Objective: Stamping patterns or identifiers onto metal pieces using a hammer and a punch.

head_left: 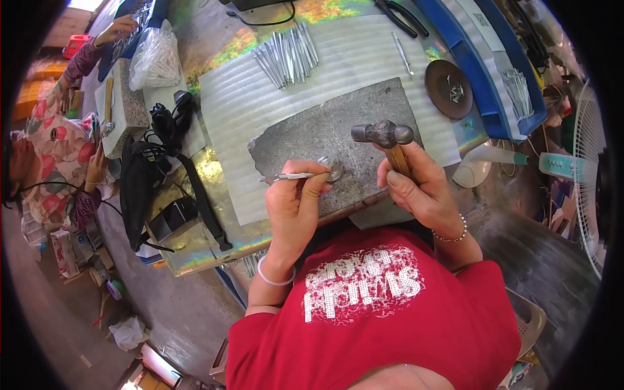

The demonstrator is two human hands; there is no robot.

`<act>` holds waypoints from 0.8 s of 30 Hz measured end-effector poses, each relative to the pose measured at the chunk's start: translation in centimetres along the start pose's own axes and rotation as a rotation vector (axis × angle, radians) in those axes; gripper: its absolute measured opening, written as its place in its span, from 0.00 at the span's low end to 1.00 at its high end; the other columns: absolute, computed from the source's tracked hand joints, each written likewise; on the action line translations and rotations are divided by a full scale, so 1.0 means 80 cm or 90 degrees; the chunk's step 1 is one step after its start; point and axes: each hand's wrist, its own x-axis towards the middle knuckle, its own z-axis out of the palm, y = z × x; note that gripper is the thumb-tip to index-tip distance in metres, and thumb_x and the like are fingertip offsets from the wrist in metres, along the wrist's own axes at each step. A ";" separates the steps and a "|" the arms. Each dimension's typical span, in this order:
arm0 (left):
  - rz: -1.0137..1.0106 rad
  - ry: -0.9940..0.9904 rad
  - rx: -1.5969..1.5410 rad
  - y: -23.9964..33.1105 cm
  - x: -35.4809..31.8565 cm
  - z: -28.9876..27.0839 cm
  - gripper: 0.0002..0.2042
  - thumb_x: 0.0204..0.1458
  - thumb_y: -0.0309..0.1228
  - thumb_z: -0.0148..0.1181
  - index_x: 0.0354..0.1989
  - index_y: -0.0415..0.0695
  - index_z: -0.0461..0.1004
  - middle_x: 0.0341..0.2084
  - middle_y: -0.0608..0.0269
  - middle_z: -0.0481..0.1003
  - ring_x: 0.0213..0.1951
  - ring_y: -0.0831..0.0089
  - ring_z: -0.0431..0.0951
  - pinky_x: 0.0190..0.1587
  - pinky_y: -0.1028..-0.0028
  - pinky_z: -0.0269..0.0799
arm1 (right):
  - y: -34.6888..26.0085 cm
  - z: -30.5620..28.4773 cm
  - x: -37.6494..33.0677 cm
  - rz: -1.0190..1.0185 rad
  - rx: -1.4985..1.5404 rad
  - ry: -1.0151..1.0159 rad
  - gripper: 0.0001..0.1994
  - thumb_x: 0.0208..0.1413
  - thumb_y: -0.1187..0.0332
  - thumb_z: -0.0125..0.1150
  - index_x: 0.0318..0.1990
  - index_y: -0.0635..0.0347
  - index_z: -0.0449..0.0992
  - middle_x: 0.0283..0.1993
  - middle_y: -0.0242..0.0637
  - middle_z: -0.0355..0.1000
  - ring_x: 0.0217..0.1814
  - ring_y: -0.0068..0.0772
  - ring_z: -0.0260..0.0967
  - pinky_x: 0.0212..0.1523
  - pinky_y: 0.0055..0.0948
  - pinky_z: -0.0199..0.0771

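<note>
My left hand (290,208) pinches a slim silver metal instrument (286,177) between thumb and fingers, low over a grey stone slab (364,110). Beside its fingertips a small round shiny metal piece (335,170) rests on the slab, partly hidden by the fingers. My right hand (422,195) is wrapped round the wooden handle of a ball-peen hammer (385,134), its dark metal head raised above the slab. Farther back, a bunch of similar slim silver instruments (289,55) lies on a white foam sheet (227,91).
A brown round dish (439,97) with small metal bits sits at right, near a blue tray (465,65) and a fan (588,175). Black-handled pliers (403,18) lie at the back. At left are a black bag (140,188), a plastic bag (155,58) and a co-worker (62,143).
</note>
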 end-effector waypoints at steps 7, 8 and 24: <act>0.013 0.011 0.032 0.001 0.001 0.002 0.02 0.54 0.20 0.53 0.34 0.35 0.70 0.29 0.61 0.73 0.26 0.78 0.76 0.30 0.80 0.71 | -0.004 0.001 -0.003 0.002 0.020 0.025 0.20 0.58 0.75 0.52 0.58 0.65 0.61 0.37 0.30 0.68 0.35 0.16 0.66 0.32 0.17 0.68; 0.012 0.009 0.032 0.000 0.001 0.002 0.02 0.54 0.20 0.53 0.34 0.35 0.70 0.29 0.61 0.73 0.26 0.78 0.76 0.30 0.80 0.71 | -0.004 0.001 -0.003 0.002 0.011 0.025 0.20 0.58 0.75 0.53 0.58 0.65 0.61 0.38 0.31 0.68 0.36 0.17 0.67 0.33 0.18 0.69; 0.277 -0.015 0.464 0.014 -0.003 0.016 0.14 0.37 0.11 0.53 0.33 0.39 0.71 0.29 0.53 0.74 0.28 0.58 0.77 0.28 0.67 0.73 | -0.002 0.005 0.006 -0.285 -0.163 -0.040 0.20 0.55 0.78 0.55 0.56 0.65 0.63 0.33 0.31 0.67 0.26 0.14 0.61 0.27 0.17 0.65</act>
